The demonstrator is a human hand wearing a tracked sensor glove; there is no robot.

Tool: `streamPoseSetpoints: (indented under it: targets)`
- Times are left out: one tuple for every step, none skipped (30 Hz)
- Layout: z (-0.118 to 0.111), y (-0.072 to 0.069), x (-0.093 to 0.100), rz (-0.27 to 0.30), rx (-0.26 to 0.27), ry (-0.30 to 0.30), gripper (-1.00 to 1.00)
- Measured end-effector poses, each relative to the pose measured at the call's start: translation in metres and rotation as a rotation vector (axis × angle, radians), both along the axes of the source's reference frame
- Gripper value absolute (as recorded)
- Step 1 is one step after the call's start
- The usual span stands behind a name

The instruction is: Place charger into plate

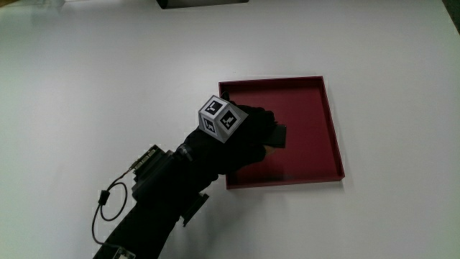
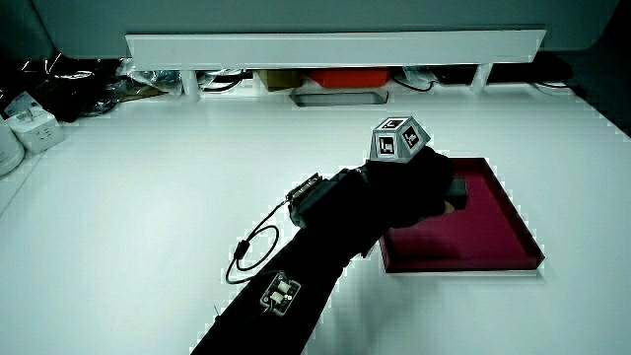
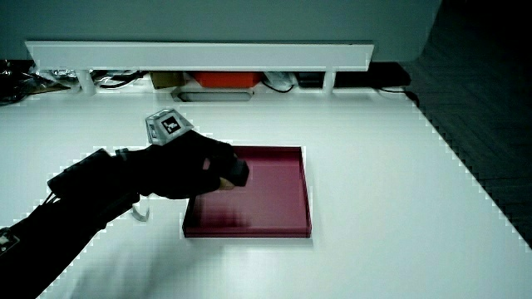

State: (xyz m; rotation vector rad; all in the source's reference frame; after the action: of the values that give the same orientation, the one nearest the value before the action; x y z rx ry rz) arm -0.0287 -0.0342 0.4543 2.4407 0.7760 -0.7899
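Note:
A square dark red plate (image 1: 323, 122) with a low rim lies on the white table, and shows in both side views (image 2: 503, 232) (image 3: 283, 208). The gloved hand (image 1: 248, 140) with its patterned cube (image 1: 218, 118) hovers over the part of the plate nearest the forearm. Its fingers are curled around a small black charger (image 1: 277, 135), which sticks out past the fingertips above the plate floor in both side views (image 2: 458, 189) (image 3: 238, 171). Whether the charger touches the plate cannot be told.
A low white partition (image 2: 335, 44) runs along the table's edge farthest from the person, with red and dark items under it. White adapters (image 2: 35, 128) sit at a table corner in a side view. A dark object (image 1: 201, 3) lies at the table's edge.

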Motion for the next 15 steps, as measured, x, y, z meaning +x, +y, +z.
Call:
streamPoseSetpoints:
  targets:
    - [0.004,-0.001,0.001,-0.002,-0.006,-0.012,0.0]
    - [0.008,-0.002,0.001,-0.01,-0.011,-0.016,0.0]
    - [0.015,-0.003,0.001,-0.021,-0.027,-0.014,0.0]
    - [0.019,-0.003,0.001,-0.03,-0.033,-0.018,0.0]
    - [0.024,-0.004,0.001,-0.035,-0.035,-0.019,0.0]
    - [0.029,-0.004,0.001,-0.04,-0.044,-0.028,0.0]
    - [0.034,-0.004,0.001,-0.05,-0.059,-0.026,0.0]
    - [0.038,-0.003,0.001,-0.054,-0.058,-0.039,0.0]
    - [0.046,-0.003,0.002,-0.057,-0.073,-0.028,0.0]
    - [0.05,-0.003,0.004,-0.066,-0.086,-0.028,0.0]
    - [0.06,-0.003,0.006,-0.071,-0.104,-0.014,0.0]
    - [0.059,-0.002,0.009,-0.064,-0.093,-0.046,0.0]
    - [0.06,-0.001,0.01,-0.061,-0.096,-0.073,0.0]
    - [0.063,0.0,0.01,-0.058,-0.096,-0.082,0.0]
    - [0.068,0.001,0.01,-0.062,-0.109,-0.086,0.0]
